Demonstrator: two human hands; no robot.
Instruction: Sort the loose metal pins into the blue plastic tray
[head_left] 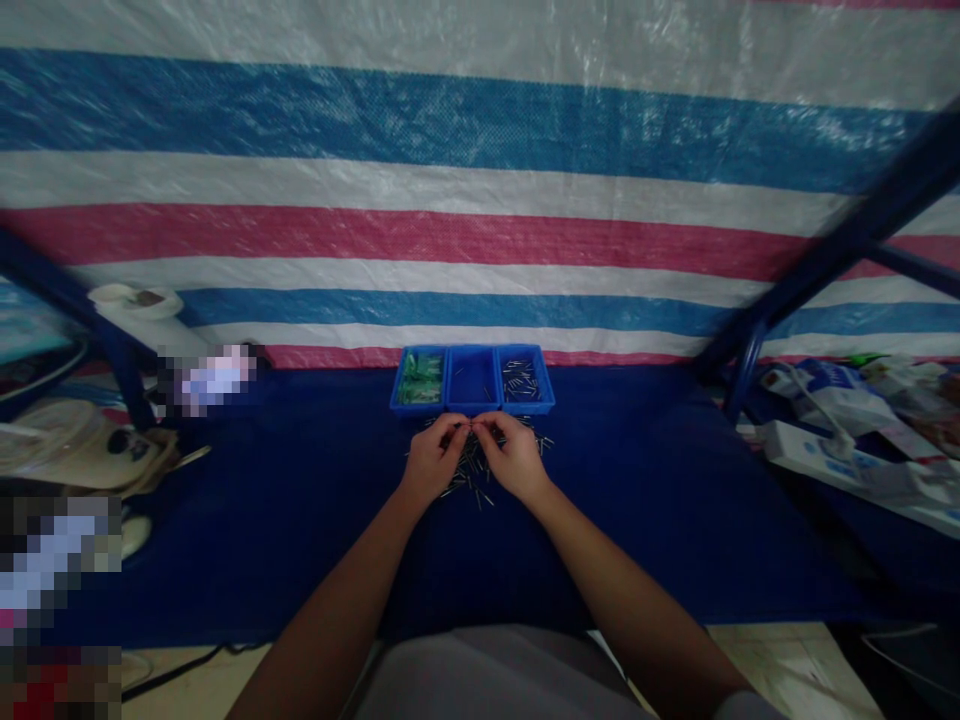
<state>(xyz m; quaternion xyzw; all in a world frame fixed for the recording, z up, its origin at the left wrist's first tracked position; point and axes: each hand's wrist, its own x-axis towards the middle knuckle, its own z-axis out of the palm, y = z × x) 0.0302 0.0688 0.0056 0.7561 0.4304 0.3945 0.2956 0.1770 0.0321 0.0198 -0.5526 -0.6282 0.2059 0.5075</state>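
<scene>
My left hand (433, 458) and my right hand (513, 455) meet fingertip to fingertip over a loose pile of small metal pins (471, 470) on the dark blue table cloth (300, 500). Both hands are pinched shut on something tiny between them, likely one of the pins; I cannot make it out. Just beyond the hands stands a blue three-compartment tray (472, 400): green parts (420, 380) lie in its left bin, a few pins in the middle bin, and more metal pins (521, 381) in the right bin.
A striped blue, white and red tarp (480, 200) hangs behind the table. Dark blue frame bars (825, 260) slant at the right. Boxes and a power strip (832, 440) lie at the right; a white fan and clutter (90, 440) sit at the left.
</scene>
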